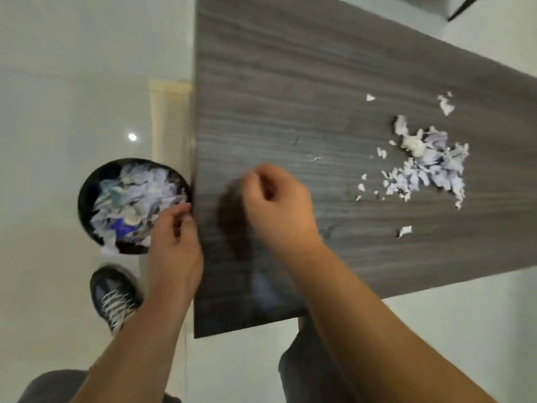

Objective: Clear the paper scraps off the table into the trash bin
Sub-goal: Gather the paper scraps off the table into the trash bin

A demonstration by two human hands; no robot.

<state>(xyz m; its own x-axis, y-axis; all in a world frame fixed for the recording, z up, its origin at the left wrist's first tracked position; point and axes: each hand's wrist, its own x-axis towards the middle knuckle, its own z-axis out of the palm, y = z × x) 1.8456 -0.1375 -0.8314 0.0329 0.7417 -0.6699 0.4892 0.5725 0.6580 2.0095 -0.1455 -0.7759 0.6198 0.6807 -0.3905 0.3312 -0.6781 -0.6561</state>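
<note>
Right of table (290,82): paper scraps (427,167) heaped | light, flimsy, scatter-prone; pinch from pile edges | left hand (174,242), right hand (276,205) curled, contents indiscernible | trash bin (133,205) near full

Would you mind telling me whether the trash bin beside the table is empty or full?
Nearly full: the trash bin holds paper scraps close to its rim.

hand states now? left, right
Left hand: fingers curled at the table edge beside the trash bin; contents cannot be told.
Right hand: curled, nothing visible inside.

Pale lilac-white paper scraps (427,167) on grey wood-grain table (290,82); black trash bin (87,199); white-laced dark shoe (114,295).
</note>
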